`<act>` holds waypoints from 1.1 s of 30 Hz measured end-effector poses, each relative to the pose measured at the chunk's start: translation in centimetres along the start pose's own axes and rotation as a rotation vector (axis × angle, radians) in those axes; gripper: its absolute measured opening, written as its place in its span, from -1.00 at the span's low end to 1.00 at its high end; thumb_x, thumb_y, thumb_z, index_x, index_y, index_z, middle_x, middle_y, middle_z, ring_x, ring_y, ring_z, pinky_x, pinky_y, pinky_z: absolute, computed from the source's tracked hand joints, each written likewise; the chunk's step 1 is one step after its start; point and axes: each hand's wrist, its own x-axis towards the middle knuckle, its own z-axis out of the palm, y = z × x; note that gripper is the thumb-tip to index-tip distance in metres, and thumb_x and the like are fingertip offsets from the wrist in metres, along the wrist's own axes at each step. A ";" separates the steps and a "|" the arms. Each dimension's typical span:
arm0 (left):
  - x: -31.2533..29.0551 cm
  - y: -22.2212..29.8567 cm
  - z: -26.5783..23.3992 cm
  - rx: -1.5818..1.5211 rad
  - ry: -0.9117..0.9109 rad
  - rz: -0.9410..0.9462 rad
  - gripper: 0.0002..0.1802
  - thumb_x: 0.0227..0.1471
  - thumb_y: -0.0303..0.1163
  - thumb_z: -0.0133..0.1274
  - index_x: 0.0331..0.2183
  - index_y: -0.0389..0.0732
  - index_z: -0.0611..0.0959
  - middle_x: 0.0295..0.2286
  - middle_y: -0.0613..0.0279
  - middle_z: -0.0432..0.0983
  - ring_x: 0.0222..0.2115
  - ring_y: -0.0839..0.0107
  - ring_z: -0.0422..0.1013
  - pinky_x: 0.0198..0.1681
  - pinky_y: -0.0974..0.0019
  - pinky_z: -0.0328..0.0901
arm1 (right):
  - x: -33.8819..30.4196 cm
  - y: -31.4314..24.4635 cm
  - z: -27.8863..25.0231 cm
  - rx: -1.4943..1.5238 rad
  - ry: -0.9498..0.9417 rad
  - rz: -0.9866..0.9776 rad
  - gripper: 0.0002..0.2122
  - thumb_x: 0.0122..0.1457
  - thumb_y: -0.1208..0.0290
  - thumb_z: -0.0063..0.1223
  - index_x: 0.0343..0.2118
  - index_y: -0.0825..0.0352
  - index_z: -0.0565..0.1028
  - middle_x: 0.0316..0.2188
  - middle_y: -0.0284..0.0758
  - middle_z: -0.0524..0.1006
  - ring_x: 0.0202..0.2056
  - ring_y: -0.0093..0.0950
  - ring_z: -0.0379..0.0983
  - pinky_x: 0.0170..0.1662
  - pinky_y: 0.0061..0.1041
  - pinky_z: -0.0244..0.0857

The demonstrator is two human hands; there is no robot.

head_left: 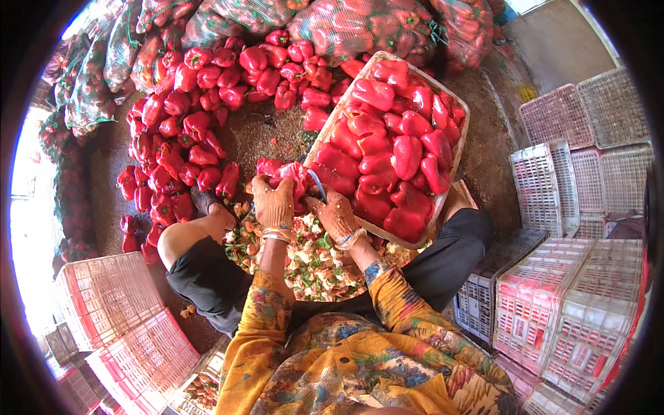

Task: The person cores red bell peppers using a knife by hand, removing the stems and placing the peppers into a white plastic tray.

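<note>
My left hand, in an orange-brown knit glove, is closed round a red bell pepper. Beside it my gloved right hand grips a knife with a thin, curved, pale blade. The blade rises along the pepper's right side; whether it cuts into the flesh I cannot tell. Both hands are above a heap of cut pepper cores with green stems, lying between my bent legs. Just right of the hands, a pale crate is piled with red peppers, several looking opened or halved.
Loose whole red peppers form a curved pile at the left and far side. Full mesh sacks stand behind it. Stacked plastic crates line both sides, pink and white at left, white and red at right.
</note>
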 end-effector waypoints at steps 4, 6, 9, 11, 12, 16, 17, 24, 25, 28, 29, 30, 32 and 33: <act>0.7 1.1 1.5 -0.011 0.038 0.010 -0.38 -0.10 0.07 0.28 -0.12 -0.19 0.59 -0.23 -0.03 0.57 -0.22 -0.01 0.50 -0.11 0.08 0.35 | 0.9 -0.5 -0.2 -0.013 -0.010 0.131 -0.76 0.21 0.30 0.17 -0.20 0.39 0.59 -0.37 -0.18 0.64 -0.32 -0.42 0.55 -0.21 -0.41 0.41; 1.1 0.5 2.6 -0.039 0.127 0.056 -0.40 -0.09 0.07 0.28 -0.16 -0.19 0.62 -0.25 -0.02 0.58 -0.24 0.00 0.50 -0.12 0.10 0.35 | 0.9 -0.4 0.2 -0.049 0.077 0.107 -0.78 0.21 0.32 0.17 -0.25 0.40 0.61 -0.41 -0.24 0.63 -0.39 -0.49 0.52 -0.25 -0.45 0.40; 1.9 -0.7 4.2 -0.121 0.141 -0.016 -0.46 -0.02 0.08 0.23 -0.21 -0.21 0.66 -0.28 -0.01 0.59 -0.29 0.01 0.49 -0.12 0.12 0.34 | -0.1 -0.4 1.1 -0.021 0.239 0.018 -0.81 0.20 0.33 0.18 -0.24 0.36 0.60 -0.43 -0.25 0.62 -0.44 -0.46 0.53 -0.26 -0.42 0.40; 3.8 -4.9 5.0 -0.249 0.067 -0.106 -0.46 0.02 0.08 0.20 -0.20 -0.22 0.65 -0.30 -0.02 0.59 -0.30 0.02 0.49 -0.12 0.12 0.34 | -0.3 -1.1 1.8 0.022 0.215 0.019 -0.84 0.18 0.35 0.20 -0.26 0.32 0.55 -0.43 -0.20 0.61 -0.41 -0.33 0.56 -0.26 -0.35 0.41; 2.8 -2.6 4.1 -0.219 0.062 -0.107 -0.46 0.07 0.07 0.15 -0.20 -0.25 0.65 -0.32 -0.04 0.59 -0.30 0.05 0.50 -0.13 0.11 0.33 | -0.2 -2.4 1.6 -0.035 0.197 0.021 -0.84 0.19 0.35 0.20 -0.27 0.32 0.52 -0.42 -0.17 0.60 -0.37 -0.24 0.58 -0.26 -0.30 0.42; 3.4 -4.8 5.3 -0.193 0.056 0.092 -0.48 0.11 0.05 0.15 -0.23 -0.29 0.64 -0.37 0.00 0.59 -0.35 0.10 0.49 -0.19 0.14 0.33 | 0.6 -2.9 2.2 -0.247 0.215 -0.148 -0.87 0.21 0.34 0.12 -0.30 0.28 0.49 -0.40 -0.14 0.59 -0.35 -0.10 0.57 -0.29 -0.20 0.41; 3.3 -4.8 5.5 -0.184 0.064 0.140 -0.50 0.12 0.04 0.14 -0.25 -0.28 0.64 -0.38 0.00 0.59 -0.36 0.09 0.49 -0.20 0.15 0.33 | 0.9 -2.7 2.3 -0.310 0.221 -0.202 -0.88 0.22 0.34 0.11 -0.29 0.27 0.49 -0.40 -0.14 0.60 -0.35 -0.09 0.57 -0.29 -0.20 0.40; 4.1 -6.1 6.5 -0.200 0.109 0.044 -0.51 0.14 0.05 0.13 -0.28 -0.25 0.63 -0.41 0.00 0.58 -0.40 0.09 0.49 -0.22 0.15 0.34 | -0.4 -2.6 2.5 -0.165 0.248 -0.040 -0.89 0.22 0.42 0.08 -0.28 0.30 0.59 -0.43 -0.29 0.63 -0.39 -0.47 0.56 -0.27 -0.43 0.42; 4.1 -5.8 6.7 -0.261 0.085 -0.076 -0.51 0.13 0.05 0.13 -0.28 -0.26 0.63 -0.43 0.02 0.58 -0.41 0.13 0.49 -0.23 0.16 0.34 | -1.3 -2.7 2.6 -0.080 0.294 -0.029 -0.89 0.23 0.43 0.09 -0.27 0.31 0.60 -0.41 -0.34 0.63 -0.37 -0.50 0.54 -0.25 -0.44 0.41; 3.7 -4.7 7.2 -0.477 0.035 -0.141 -0.52 0.14 0.03 0.14 -0.30 -0.27 0.64 -0.48 0.10 0.57 -0.45 0.28 0.46 -0.25 0.21 0.34 | -3.9 -1.7 -0.2 0.351 0.352 0.184 -0.83 0.30 0.36 0.08 -0.17 0.32 0.57 -0.51 -0.48 0.48 -0.51 -0.66 0.38 -0.46 -0.61 0.31; 3.6 -5.2 7.6 -0.616 0.050 -0.140 -0.54 0.16 -0.01 0.14 -0.31 -0.30 0.65 -0.50 0.16 0.56 -0.47 0.39 0.41 -0.28 0.26 0.33 | -4.8 -2.0 -1.5 0.531 0.371 0.283 -0.80 0.31 0.34 0.06 -0.11 0.31 0.56 -0.56 -0.50 0.42 -0.57 -0.68 0.33 -0.53 -0.61 0.31; 3.8 -6.0 7.6 -0.659 0.050 -0.154 -0.56 0.16 -0.04 0.15 -0.32 -0.29 0.65 -0.50 0.17 0.56 -0.47 0.39 0.41 -0.29 0.27 0.33 | -5.7 -3.2 -2.6 0.502 0.373 0.244 -0.76 0.33 0.30 0.05 -0.05 0.32 0.52 -0.59 -0.54 0.33 -0.61 -0.74 0.22 -0.61 -0.71 0.21; 4.0 -6.2 7.7 -0.916 0.020 -0.178 -0.61 0.17 -0.07 0.15 -0.32 -0.25 0.65 -0.53 0.19 0.54 -0.49 0.36 0.42 -0.30 0.27 0.35 | -7.7 -1.6 -4.3 0.235 0.207 0.195 -0.75 0.34 0.27 0.04 -0.03 0.28 0.52 -0.54 -0.46 0.47 -0.55 -0.67 0.37 -0.50 -0.57 0.32; 4.6 -7.9 7.8 -0.769 -0.048 -0.032 -0.61 0.21 -0.05 0.07 -0.26 -0.24 0.63 -0.47 0.19 0.55 -0.44 0.32 0.45 -0.28 0.22 0.37 | -8.9 -2.3 -4.4 0.001 0.102 0.273 -0.74 0.34 0.26 0.03 -0.03 0.27 0.52 -0.51 -0.42 0.52 -0.52 -0.62 0.44 -0.45 -0.50 0.36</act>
